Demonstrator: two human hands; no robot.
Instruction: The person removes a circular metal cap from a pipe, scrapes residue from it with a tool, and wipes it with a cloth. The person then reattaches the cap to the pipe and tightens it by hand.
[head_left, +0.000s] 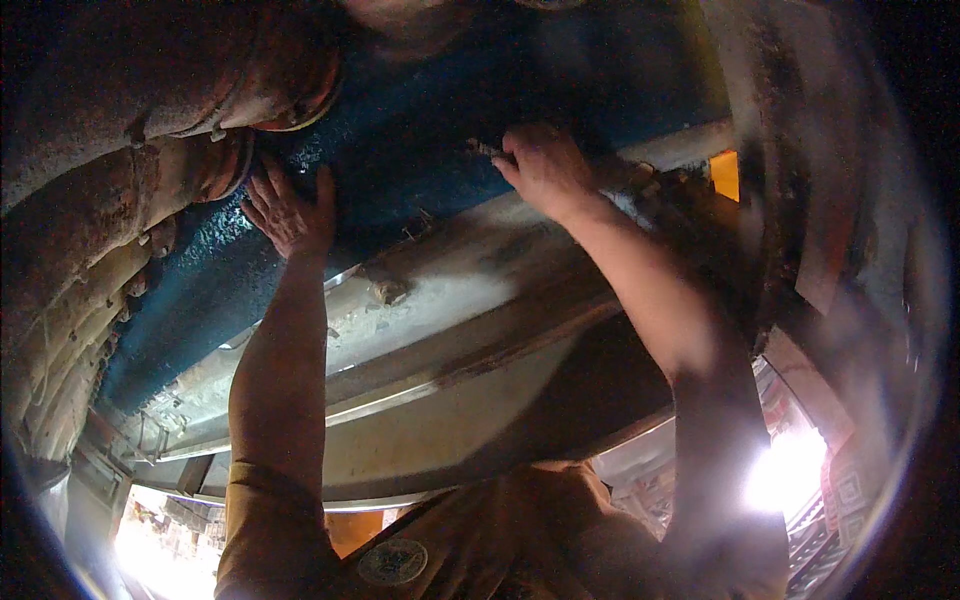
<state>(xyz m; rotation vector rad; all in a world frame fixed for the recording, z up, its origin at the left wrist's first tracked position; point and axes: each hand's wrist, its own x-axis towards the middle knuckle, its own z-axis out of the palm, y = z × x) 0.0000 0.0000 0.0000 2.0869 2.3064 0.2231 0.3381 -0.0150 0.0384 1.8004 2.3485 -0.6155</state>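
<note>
My left hand (290,210) lies with its fingers spread against a dark blue, rough-looking surface (400,130), close to the end of a thick brownish pipe (200,165). It holds nothing that I can see. Farther right, my right hand (548,168) is closed, thumb and fingers together. A small, thin metallic piece (486,150) sticks out of its grip to the left, over the blue surface. Its exact kind is too small and dark to tell. Both bare forearms reach up from the lower edge.
Several thick, worn brownish pipes (110,90) crowd the left side. A pale metal ledge (470,265) runs slantwise below the blue surface, with a small lump (390,290) on it. A curved greyish wall (830,160) stands at right, near a bright light (790,470).
</note>
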